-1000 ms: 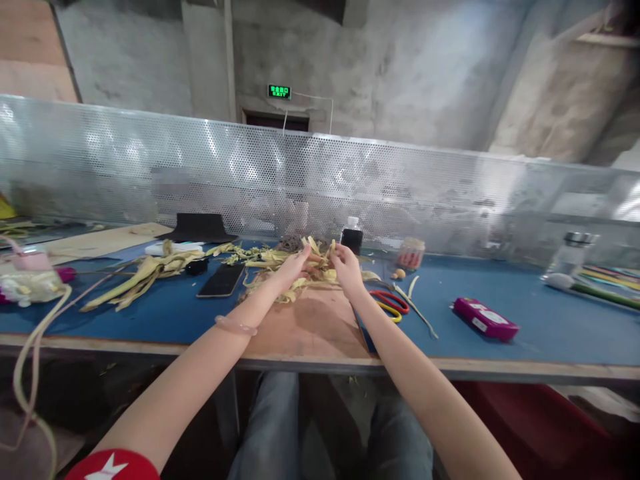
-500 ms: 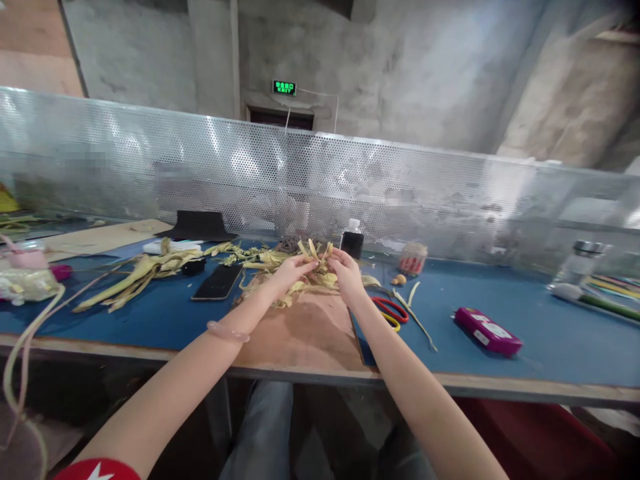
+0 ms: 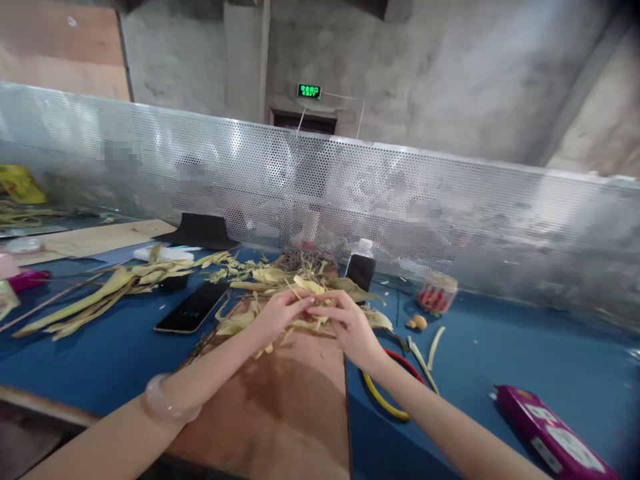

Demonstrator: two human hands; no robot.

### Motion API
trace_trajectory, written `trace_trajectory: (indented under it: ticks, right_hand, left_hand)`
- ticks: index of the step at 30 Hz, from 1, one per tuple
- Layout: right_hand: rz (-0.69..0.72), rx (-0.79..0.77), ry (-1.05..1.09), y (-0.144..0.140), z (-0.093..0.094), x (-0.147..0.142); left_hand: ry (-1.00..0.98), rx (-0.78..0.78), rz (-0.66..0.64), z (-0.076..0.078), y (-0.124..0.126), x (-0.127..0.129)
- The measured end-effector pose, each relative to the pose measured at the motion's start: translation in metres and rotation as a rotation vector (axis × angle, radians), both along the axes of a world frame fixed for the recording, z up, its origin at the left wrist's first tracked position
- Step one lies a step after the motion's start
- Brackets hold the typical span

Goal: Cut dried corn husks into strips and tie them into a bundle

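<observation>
My left hand (image 3: 286, 311) and my right hand (image 3: 345, 319) meet over a brown board (image 3: 295, 407), fingertips pinched close together on a pale yellow dried leaf strip (image 3: 311, 285). The exact grip of each is partly covered by the fingers. Around and beneath them lies a loose pile of dried plant leaves (image 3: 240, 320), curled and yellowish. Partly under my right forearm are scissors with red and yellow handles (image 3: 383, 399); their blades are hidden.
A phone (image 3: 193, 308) and long dried stalks (image 3: 95, 300) lie to the left. Behind the pile stands a dark bottle (image 3: 361, 267). On the right are a jar (image 3: 437, 293), a small tan lump (image 3: 417, 323) and a purple packet (image 3: 550, 433). A perforated metal screen (image 3: 400, 193) runs along the back.
The view has come nearer the table and shifted, so things appear larger. My hands have drawn closer together, and the strips that stuck up between them now lie lower.
</observation>
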State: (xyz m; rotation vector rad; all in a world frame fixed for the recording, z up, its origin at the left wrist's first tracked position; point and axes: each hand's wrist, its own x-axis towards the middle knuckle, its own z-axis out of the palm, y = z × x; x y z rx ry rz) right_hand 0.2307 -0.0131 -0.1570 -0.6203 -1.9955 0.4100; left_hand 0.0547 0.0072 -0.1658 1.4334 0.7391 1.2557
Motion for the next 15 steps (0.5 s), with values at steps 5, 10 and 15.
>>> trace_trajectory:
  ticks: [5, 10, 15]
  right_hand:
    - [0.057, 0.022, -0.017, 0.003, -0.015, 0.007]
    - [-0.005, -0.096, 0.105, 0.001, -0.024, 0.009]
    - [-0.085, -0.16, 0.156, 0.005, -0.032, 0.016]
  left_hand:
    - [0.107, -0.031, -0.002, 0.002, -0.004, -0.001]
    - [0.163, -0.086, -0.069, 0.0, -0.004, 0.001]
    - [0.278, -0.071, -0.086, -0.002, -0.007, 0.005]
